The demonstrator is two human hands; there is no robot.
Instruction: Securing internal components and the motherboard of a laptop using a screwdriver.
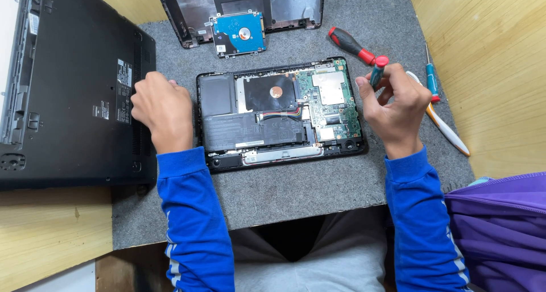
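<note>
Grey felt matting (296,189) covers the wooden bench (489,70), and on it, between the two hands, lies a small opened laptop base (280,114) with its bottom cover off: battery (250,130), green circuit board (333,101) and a drive bay stand bare. The right hand (395,107) is curled around a teal-handled screwdriver (377,70) with a red cap, held upright just above the base's right edge near the circuit board. The left hand (162,107) is closed into a loose fist, knuckles down, against the base's left edge; whether it pinches anything I cannot tell. As a judgement, opening is done and inner parts mostly remain mounted. Beyond the hands sit a blue hard drive (240,35) on a removed cover (244,7) and a red-and-black screwdriver (350,44). Right of the right hand lie a slim teal screwdriver (431,76) and a white-and-orange brush (449,130). Left of the left hand rests a larger black laptop (68,87), underside up.
</note>
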